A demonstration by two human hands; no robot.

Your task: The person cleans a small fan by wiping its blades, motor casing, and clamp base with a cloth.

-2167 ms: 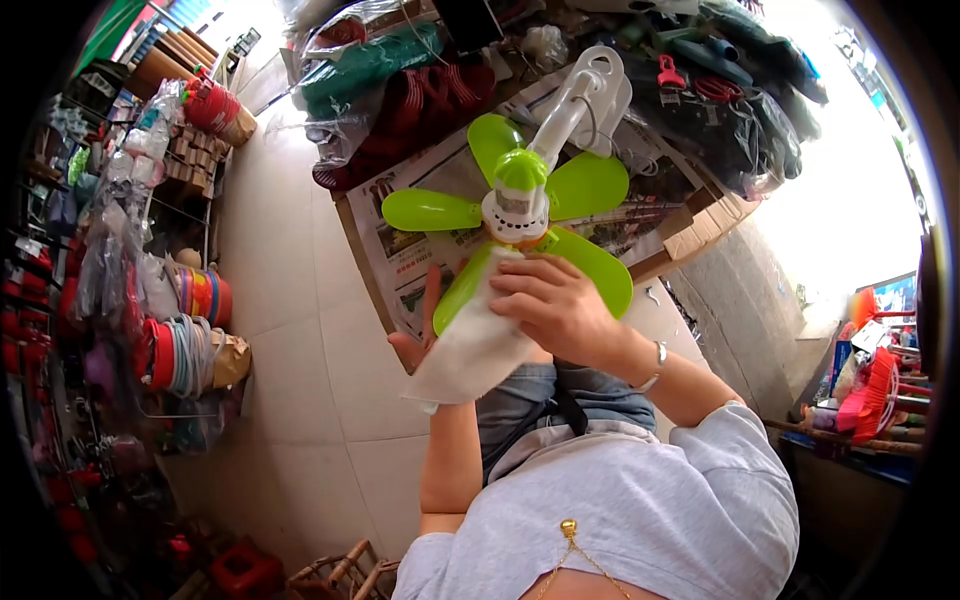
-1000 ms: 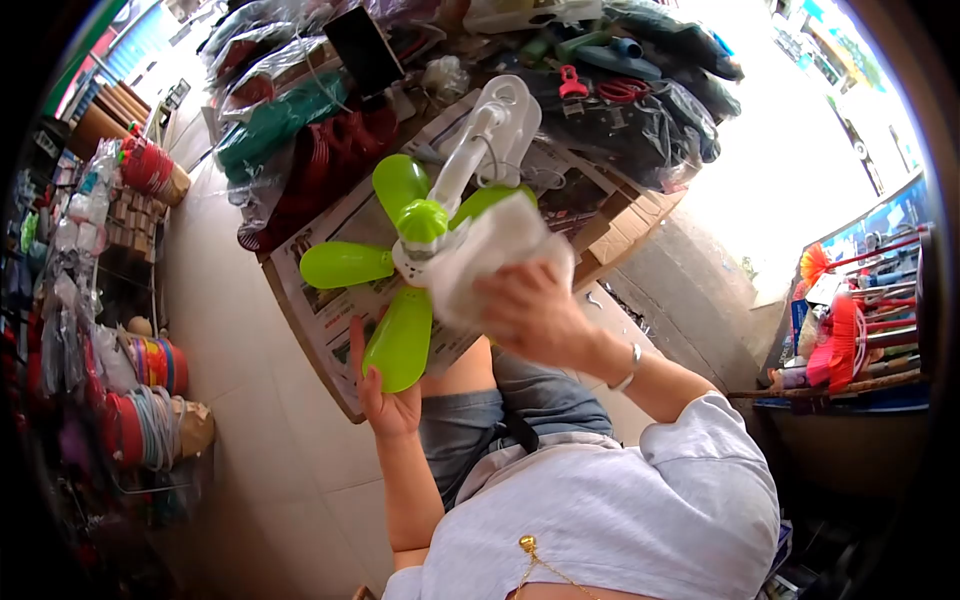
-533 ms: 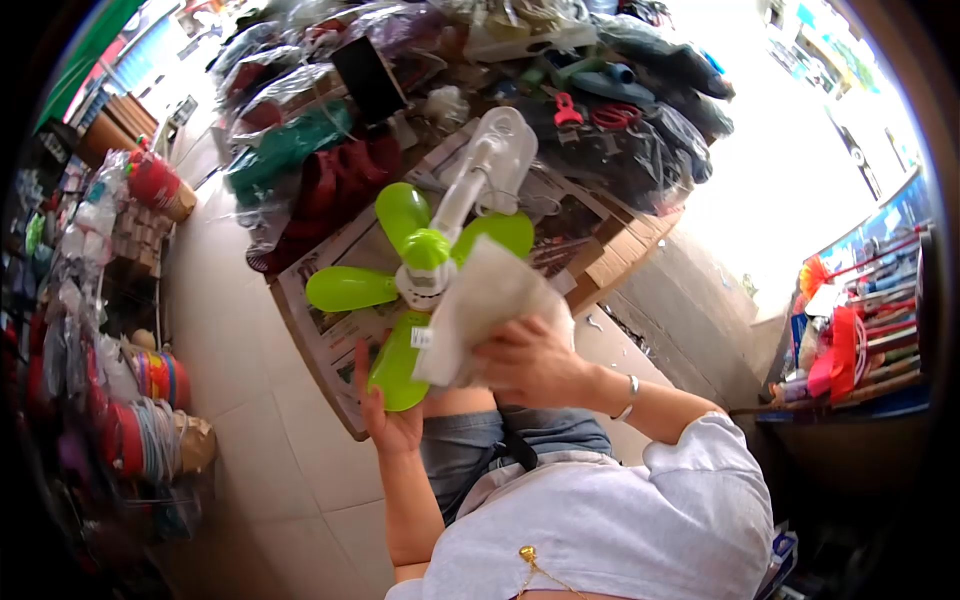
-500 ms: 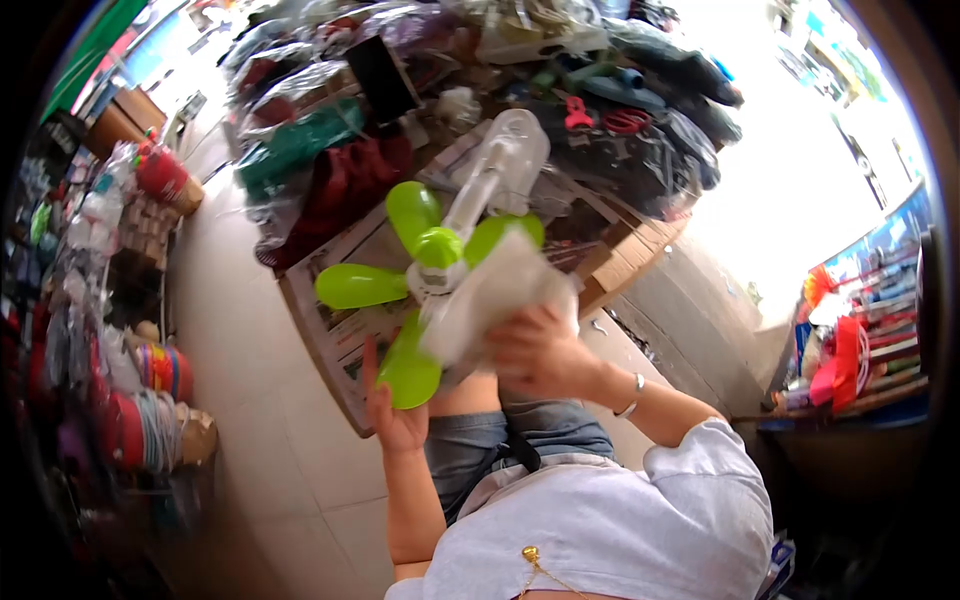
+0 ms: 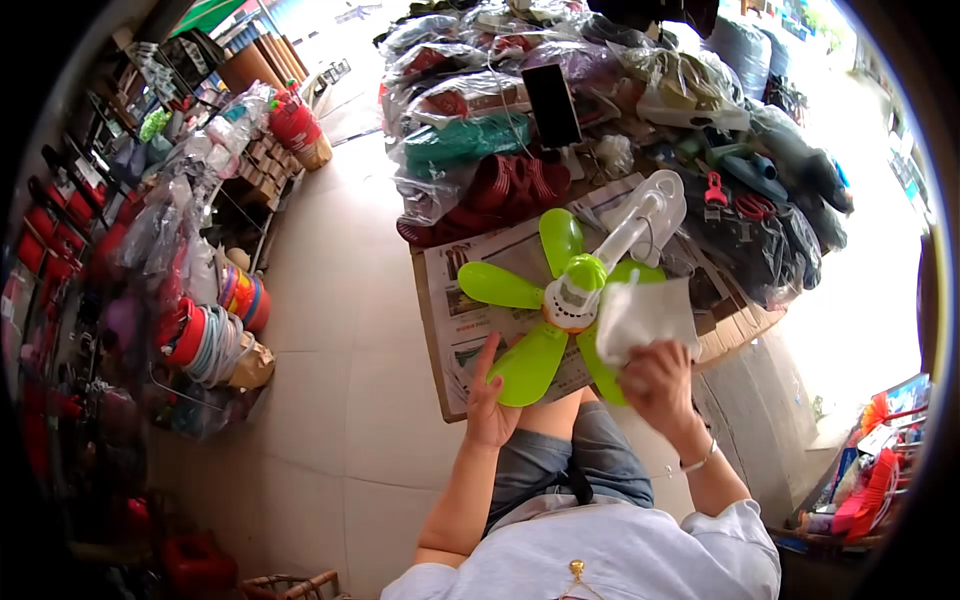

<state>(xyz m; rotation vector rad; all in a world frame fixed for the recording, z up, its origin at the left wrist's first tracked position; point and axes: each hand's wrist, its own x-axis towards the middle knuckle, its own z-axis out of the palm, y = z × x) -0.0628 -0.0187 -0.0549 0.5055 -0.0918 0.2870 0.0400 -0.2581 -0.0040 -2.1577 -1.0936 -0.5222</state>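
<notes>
A fan with a white body (image 5: 622, 237) and bright green blades lies on newspaper (image 5: 470, 335), its front cage off. My left hand (image 5: 488, 412) grips the tip of the lower-left fan blade (image 5: 530, 368), with one finger stretched up behind its edge. In my right hand (image 5: 660, 385) is a white cloth (image 5: 648, 312), bunched in the closed fingers. The cloth spreads over the right-hand blades and hides part of them. A green cap (image 5: 586, 271) sits at the fan's hub.
Behind the fan, bagged shoes and slippers (image 5: 500, 190) are piled, with a black phone-like slab (image 5: 551, 105) upright among them. Red scissors (image 5: 754, 206) lie on dark bags at right. Shelves of goods with coiled cord (image 5: 212, 345) line the left; cardboard (image 5: 740, 335) edges the table.
My view has shifted, so the scene sits farther right and lower. The blades have turned, and the cloth has moved off the hub side toward the right blades. Both hands keep their holds.
</notes>
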